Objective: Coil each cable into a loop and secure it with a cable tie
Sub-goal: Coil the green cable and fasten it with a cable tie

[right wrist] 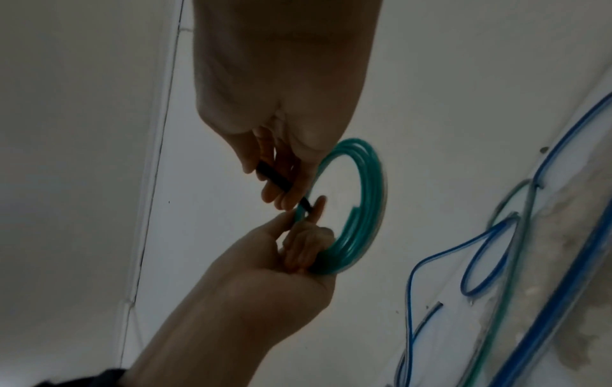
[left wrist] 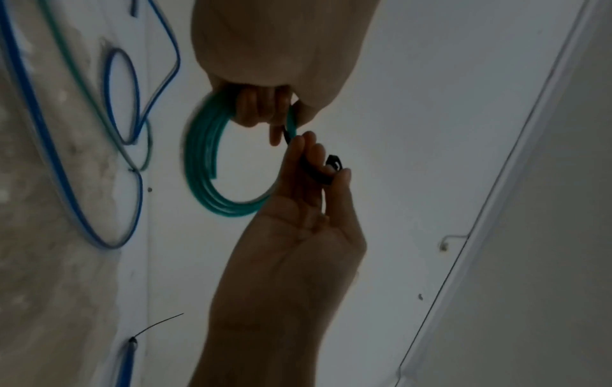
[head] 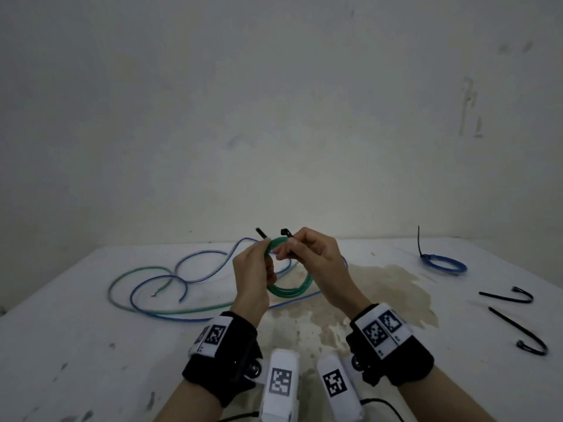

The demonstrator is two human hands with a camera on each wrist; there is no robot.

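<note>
Left hand [head: 251, 269] grips green coil [head: 286, 289]; right hand [head: 313, 257] pinches black cable tie [head: 286, 233]. Feed tail squarely into head, keeping turns bunched.

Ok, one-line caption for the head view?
Left hand holds green coil while right hand pinches black cable tie.

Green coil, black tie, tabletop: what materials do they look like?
Green coil: likely flexible plastic-jacketed cable or tubing; glossy, slightly see-through, bends into neat rounds.
Black tie: probably nylon; matte, thin strip with a boxy head, held by the right hand.
Tabletop: hard painted or laminated surface, white, scuffed and stained; what lies underneath cannot be told.
</note>
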